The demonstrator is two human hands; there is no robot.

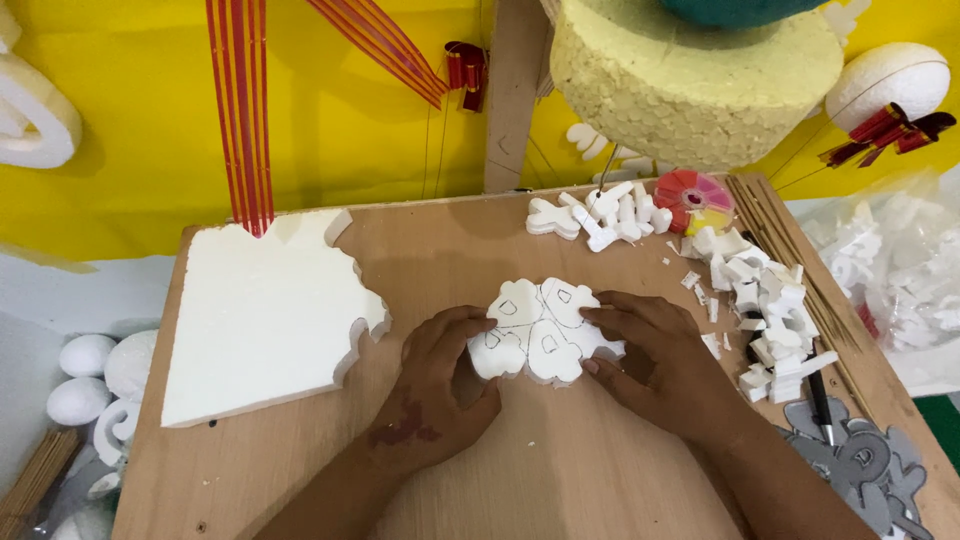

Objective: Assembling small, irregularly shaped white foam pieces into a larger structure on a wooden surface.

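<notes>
A white foam cutout [540,325], flower-shaped with pencilled outlines on its lobes, lies in the middle of the wooden board [560,470]. My left hand [440,385] grips its left lobes, fingers curled over the edge. From the other side my right hand [655,355] holds the right lobes, fingertips pressed on top. Both hands rest on the board.
A large white foam sheet [260,315] with a jagged cut edge lies at the left. Foam offcuts [765,310] pile up at the right, more cut shapes [600,215] at the back. A black pen [820,400] and grey cutouts [865,460] sit at the right front. A yellow foam cylinder [690,80] hangs above.
</notes>
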